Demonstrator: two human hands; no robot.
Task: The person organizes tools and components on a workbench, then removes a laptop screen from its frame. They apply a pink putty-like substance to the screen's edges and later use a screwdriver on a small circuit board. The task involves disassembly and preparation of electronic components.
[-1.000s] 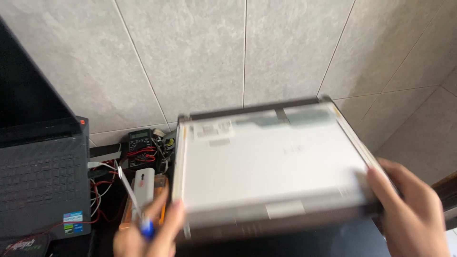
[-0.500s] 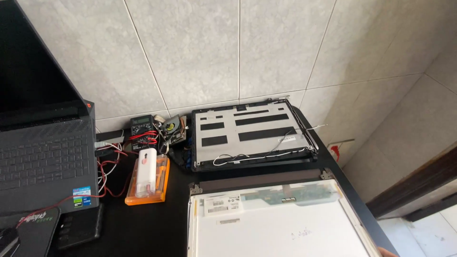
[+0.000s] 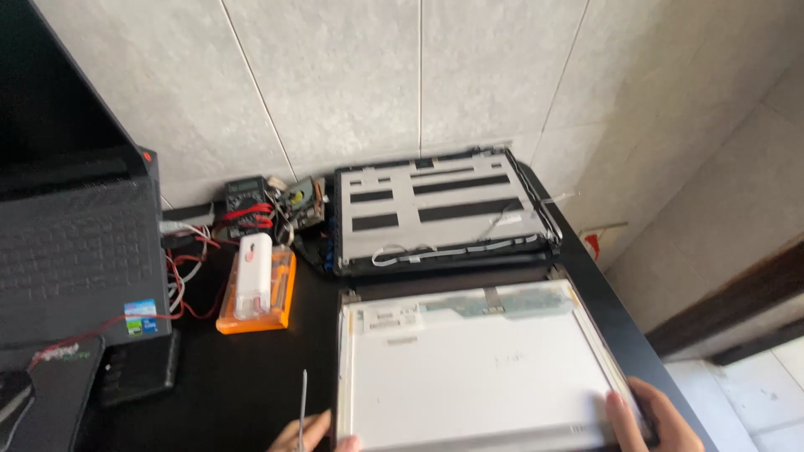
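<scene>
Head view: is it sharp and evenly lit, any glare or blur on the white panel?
Head view: sharp overall, soft even daylight; the flat white screen panel looks slightly washed out, with no hard glare; the open black laptop at the left is darkest; both hands sit cropped at the bottom edge, the right hand clearer.

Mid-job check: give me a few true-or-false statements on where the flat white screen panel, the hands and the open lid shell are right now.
1. The flat white rectangular screen panel lies on the black table. True.
2. The right hand touches the panel's near right corner. True.
3. The left hand is empty. False: it holds a thin metal tool.
4. The open grey laptop lid shell lies nearer than the panel. False: it lies behind it, by the tiled wall.
</scene>
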